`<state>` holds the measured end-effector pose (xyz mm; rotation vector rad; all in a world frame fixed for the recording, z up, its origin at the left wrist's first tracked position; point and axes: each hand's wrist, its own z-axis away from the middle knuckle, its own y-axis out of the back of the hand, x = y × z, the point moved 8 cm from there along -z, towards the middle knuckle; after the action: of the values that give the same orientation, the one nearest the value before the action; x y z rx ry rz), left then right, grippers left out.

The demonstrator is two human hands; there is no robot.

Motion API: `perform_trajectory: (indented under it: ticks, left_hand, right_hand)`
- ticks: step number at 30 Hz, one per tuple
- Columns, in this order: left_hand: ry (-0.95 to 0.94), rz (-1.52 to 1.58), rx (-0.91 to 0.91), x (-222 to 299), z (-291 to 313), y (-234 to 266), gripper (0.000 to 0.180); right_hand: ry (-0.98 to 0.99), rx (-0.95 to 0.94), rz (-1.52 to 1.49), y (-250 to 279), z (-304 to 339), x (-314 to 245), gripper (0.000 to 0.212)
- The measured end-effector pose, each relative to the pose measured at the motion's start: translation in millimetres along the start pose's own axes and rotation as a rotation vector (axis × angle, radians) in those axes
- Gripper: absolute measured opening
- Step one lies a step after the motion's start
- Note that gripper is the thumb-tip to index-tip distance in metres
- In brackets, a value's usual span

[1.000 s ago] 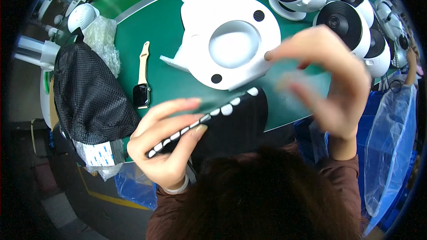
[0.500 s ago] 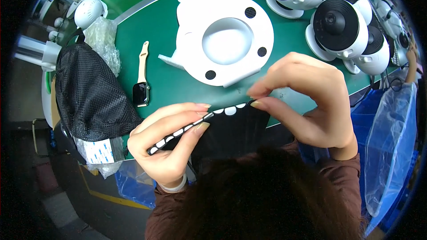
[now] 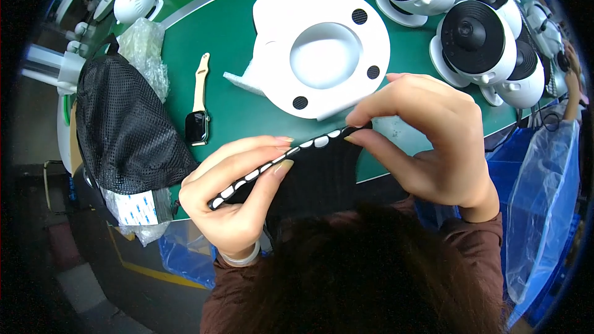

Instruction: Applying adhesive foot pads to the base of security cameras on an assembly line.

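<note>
Bright, even light falls on the green tabletop (image 3: pixel 232 43) and my fingers (image 3: pixel 266 188), which look sharp. Clear plastic (image 3: pixel 546 201) at my right catches glare; fisheye bending curves straight edges near the dark border.

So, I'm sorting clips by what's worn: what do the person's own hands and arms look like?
The left hand and right hand are both ungloved. Reddish-brown sleeves stop around the wrists. A narrow, pale bracelet circles the left wrist; none shows on the right.

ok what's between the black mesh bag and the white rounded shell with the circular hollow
The head view shows a black-faced, cream-strapped watch lying on the green tabletop, with crumpled clear plastic nearer the black mesh bag.
</note>
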<state>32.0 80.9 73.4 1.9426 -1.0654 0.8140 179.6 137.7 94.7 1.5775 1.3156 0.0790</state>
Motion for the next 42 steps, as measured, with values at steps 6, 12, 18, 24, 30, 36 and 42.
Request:
perform_trajectory:
  ticks: [6,12,18,24,30,36,42]
  left_hand:
    - [0.138,0.033,0.059,-13,0,4,0.016]
    - [0.005,-0.092,0.065,-4,-1,2,0.018]
    - [-0.045,-0.019,0.013,5,-9,-5,0.018]
    - [-0.002,0.011,-0.002,-1,-6,-4,0.016]
    - [-0.046,0.021,0.006,-1,-8,-4,0.016]
    - [-0.036,0.022,0.007,-2,-6,-4,0.015]
    - [-0.036,0.034,-0.010,-3,-7,-4,0.014]
  right_hand:
    - [0.191,0.017,0.132,-4,2,-17,0.009]
    - [0.300,0.249,0.085,32,-20,-34,0.004]
    - [0.118,0.261,-0.113,6,-49,-8,0.005]
    - [0.123,0.297,-0.017,0,-50,-14,0.004]
    - [0.084,0.279,-0.032,-1,-52,-15,0.005]
    - [0.121,0.312,0.017,-4,-52,-16,0.005]
    - [0.206,0.309,0.106,-6,-53,-19,0.010]
